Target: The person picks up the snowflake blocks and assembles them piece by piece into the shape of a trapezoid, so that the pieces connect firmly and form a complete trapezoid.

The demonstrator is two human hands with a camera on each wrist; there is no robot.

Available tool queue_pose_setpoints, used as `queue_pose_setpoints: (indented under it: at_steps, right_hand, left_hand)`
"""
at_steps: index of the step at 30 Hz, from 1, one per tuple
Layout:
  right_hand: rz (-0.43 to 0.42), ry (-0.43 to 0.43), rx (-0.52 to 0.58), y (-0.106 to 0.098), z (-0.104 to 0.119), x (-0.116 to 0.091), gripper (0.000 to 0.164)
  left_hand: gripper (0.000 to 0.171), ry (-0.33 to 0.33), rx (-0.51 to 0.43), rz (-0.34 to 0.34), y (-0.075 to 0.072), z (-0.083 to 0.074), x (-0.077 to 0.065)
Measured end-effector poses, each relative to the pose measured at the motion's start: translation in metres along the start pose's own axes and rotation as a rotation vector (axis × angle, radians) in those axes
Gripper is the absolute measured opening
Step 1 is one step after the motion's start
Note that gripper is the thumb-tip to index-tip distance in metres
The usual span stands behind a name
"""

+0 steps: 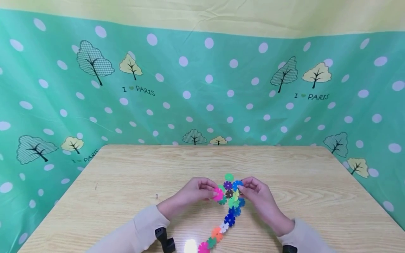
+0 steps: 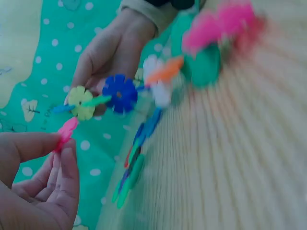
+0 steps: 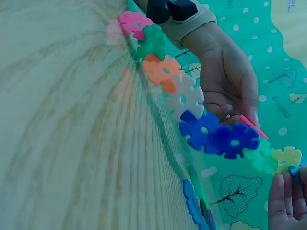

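Note:
My left hand pinches a pink snowflake disc between thumb and fingers. Opposite it, my right hand pinches a blue snowflake disc at one end of a chain of interlocked discs. From there the chain runs through a yellow disc, a light green disc, dark blue discs, a white disc, an orange disc and a green disc to a pink end disc. In the left wrist view, the held pink disc is close below the yellow disc.
Beyond the hands, a flat cluster of discs, with a purple disc, a brown disc and a green disc, lies on the wooden table. A polka-dot curtain hangs behind the table. Black straps circle the sleeves.

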State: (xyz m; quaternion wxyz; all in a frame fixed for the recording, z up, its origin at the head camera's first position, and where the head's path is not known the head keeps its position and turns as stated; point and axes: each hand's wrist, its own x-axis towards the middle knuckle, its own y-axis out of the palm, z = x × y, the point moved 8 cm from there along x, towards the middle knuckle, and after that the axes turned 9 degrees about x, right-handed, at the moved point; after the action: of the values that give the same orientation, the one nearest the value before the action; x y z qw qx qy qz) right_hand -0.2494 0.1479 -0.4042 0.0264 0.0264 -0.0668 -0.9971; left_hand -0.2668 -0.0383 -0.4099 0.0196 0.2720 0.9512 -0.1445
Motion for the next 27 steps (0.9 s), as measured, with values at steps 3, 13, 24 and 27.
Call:
queue_pose_setpoints:
  at_steps: [3,13,24,27]
  right_hand:
    - [0.022,-0.028,-0.023,0.004,0.004,-0.002,0.023]
    - [0.121,-0.216,-0.117,0.01,0.015,-0.006,0.027]
    - [0.192,-0.271,-0.083,0.011,0.018,-0.008,0.022]
    - [0.211,-0.281,-0.081,0.013,0.019,-0.008,0.023]
  left_hand:
    - [0.029,-0.037,-0.067,-0.005,0.004,-0.001,-0.002]
    - [0.024,-0.062,-0.212,-0.016,0.014,-0.004,-0.005]
    - [0.025,-0.09,-0.234,0.024,0.02,-0.006,-0.005]
    - [0.025,-0.097,-0.232,0.027,0.021,-0.006,-0.004]
